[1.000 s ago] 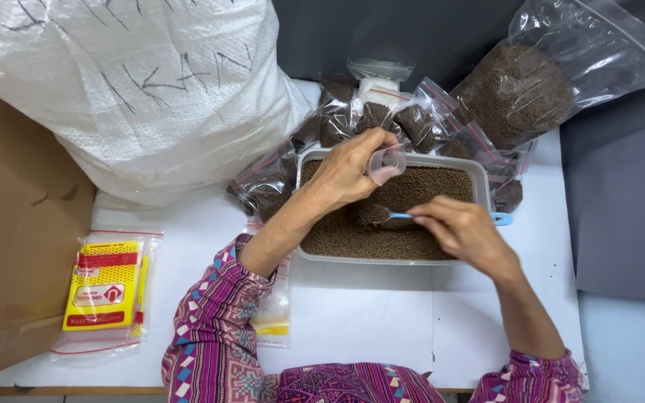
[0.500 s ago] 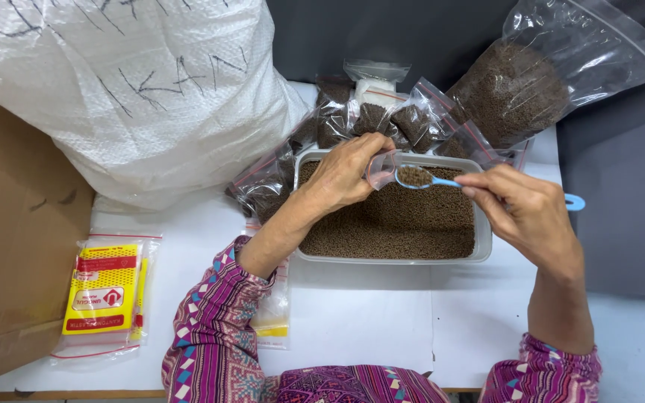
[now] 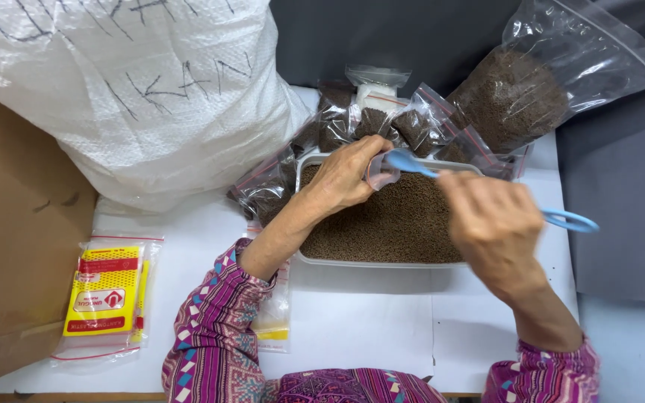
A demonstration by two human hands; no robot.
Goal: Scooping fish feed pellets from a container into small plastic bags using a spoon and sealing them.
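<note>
Centrally, the left hand (image 3: 345, 177) pinches a small clear bag (image 3: 381, 172) open above the tray (image 3: 382, 261) of brown granules, catching spills, while the right hand (image 3: 496, 224), fingers closed round a blue scoop (image 3: 412, 163), tips it into the bag's mouth.

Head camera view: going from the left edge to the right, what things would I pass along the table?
Brown cardboard box → yellow packet of small bags → left hand holding a small clear bag → blue scoop over the tray of brown granules → right hand → scoop's ring handle.
</note>
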